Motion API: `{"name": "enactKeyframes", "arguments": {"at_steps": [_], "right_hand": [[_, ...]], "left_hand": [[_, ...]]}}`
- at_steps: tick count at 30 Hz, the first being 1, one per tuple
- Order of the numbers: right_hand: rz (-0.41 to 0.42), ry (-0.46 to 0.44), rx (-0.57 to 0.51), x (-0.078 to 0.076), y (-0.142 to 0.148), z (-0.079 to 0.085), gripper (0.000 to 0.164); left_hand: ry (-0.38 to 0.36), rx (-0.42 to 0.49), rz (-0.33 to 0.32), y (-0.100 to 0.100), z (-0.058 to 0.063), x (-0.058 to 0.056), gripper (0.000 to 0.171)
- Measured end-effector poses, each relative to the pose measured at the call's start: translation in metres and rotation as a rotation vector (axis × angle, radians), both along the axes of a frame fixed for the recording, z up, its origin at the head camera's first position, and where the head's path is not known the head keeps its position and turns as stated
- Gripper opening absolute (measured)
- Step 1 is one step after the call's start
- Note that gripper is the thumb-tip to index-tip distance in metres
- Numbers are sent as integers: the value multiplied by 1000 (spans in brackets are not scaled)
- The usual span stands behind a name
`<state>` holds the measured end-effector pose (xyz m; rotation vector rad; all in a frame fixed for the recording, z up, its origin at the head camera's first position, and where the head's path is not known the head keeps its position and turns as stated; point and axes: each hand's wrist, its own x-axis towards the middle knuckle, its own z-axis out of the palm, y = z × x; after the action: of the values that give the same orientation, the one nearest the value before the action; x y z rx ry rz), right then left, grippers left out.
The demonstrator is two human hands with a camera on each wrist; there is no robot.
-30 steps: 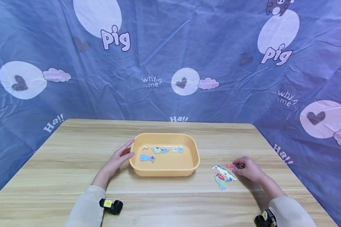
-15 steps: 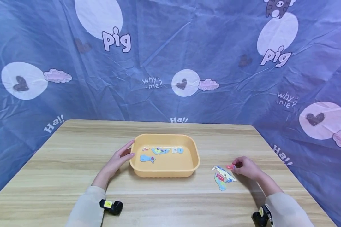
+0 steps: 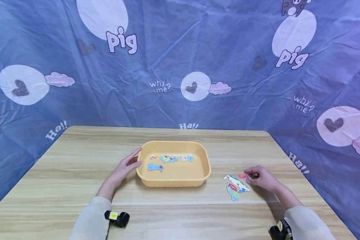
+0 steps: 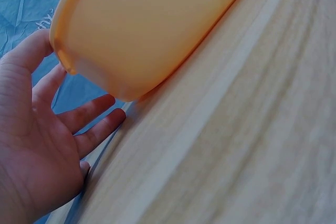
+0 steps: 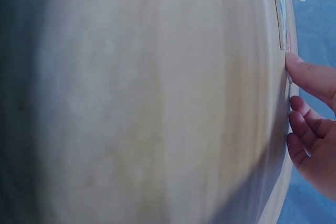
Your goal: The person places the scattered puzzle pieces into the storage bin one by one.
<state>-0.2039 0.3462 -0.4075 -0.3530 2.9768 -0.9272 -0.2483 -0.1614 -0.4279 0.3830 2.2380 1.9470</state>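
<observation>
A yellow-orange plastic basin (image 3: 174, 183) sits mid-table with several flat printed pieces on its floor, among them a blue fish-like piece (image 3: 154, 167). My left hand (image 3: 124, 169) holds its left end, thumb over the rim and fingers along the outer wall; in the left wrist view the lower fingers (image 4: 102, 129) spread below the rim. To the right, the thumb and fingertips of my right hand (image 3: 263, 178) pinch the edge of a small red-and-blue printed piece (image 3: 243, 175), low over the table. Beside it lie a long white-and-blue piece (image 3: 237, 183) and a green, blue and red piece (image 3: 233, 192).
The wood-grain table (image 3: 180, 213) reaches back to a blue printed cloth (image 3: 168, 110) hanging behind and at both sides. Small black cameras sit on both wrists, the left camera (image 3: 117, 218) near the table's front.
My right hand stays at the red-and-blue piece, with only slight shifts of its fingers. The left hand and basin hold their places; the head view tips a little.
</observation>
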Motion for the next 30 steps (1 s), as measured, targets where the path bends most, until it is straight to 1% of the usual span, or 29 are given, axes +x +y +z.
{"name": "enactKeyframes", "arguments": {"at_steps": [6,13,18,19,20,22,23,25,26,27,30], "right_hand": [[-11,7,20,-2,2,-1,33],[9,21,35,-1,0,3,31],[34,16,-15,-3,3,0,32],[43,19,-26,-3,4,0,32],[69,43,-49,-3,5,-2,30],[77,51,-65,-2,6,-3,31],[74,58,-67,-2,5,-3,31],[37,42,-70,-2,4,-2,32],[13,33,-66,-2,3,-1,32],[-28,3,-50,-2,0,0,33],[-85,-26,-22,-3,-4,2,31]], "left_hand": [[2,11,0,0,2,1,61],[-4,12,4,0,2,1,61],[1,12,1,0,0,1,61],[6,11,-4,0,0,1,61],[6,11,-7,0,-1,0,61],[8,16,-11,0,-1,0,61],[7,20,-10,0,-1,0,61],[6,26,-12,0,-1,0,61],[1,29,-5,-1,-1,0,61],[-1,31,-3,-1,-1,0,61],[0,28,-3,-1,-1,1,61]]}}
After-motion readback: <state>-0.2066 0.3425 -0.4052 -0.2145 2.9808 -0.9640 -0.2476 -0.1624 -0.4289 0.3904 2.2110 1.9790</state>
